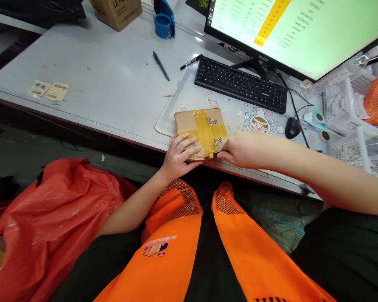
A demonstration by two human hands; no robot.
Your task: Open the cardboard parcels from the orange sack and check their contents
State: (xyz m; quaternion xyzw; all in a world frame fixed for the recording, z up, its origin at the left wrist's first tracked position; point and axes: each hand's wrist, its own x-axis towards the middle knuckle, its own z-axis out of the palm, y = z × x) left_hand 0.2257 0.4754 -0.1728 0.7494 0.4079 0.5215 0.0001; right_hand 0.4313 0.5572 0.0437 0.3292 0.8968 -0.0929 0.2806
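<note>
A small cardboard box [185,118] wrapped with yellow tape lies on the desk mat at the front edge of the desk. My left hand [180,154] grips its left near corner, fingers spread over the top and thumb low along the near side. My right hand [234,149] is closed around a box cutter [213,155], black and yellow, most of it hidden by my fingers. The cutter's front end lies against the box's near edge at the right; its blade is too small to make out.
Behind the box are a keyboard [239,82], two pens and a monitor [290,33]. A mouse [292,128], tape rolls and white plastic baskets [349,147] stand to the right. Two labels [48,90] lie at left. A red bag [59,218] sits below the desk's left side.
</note>
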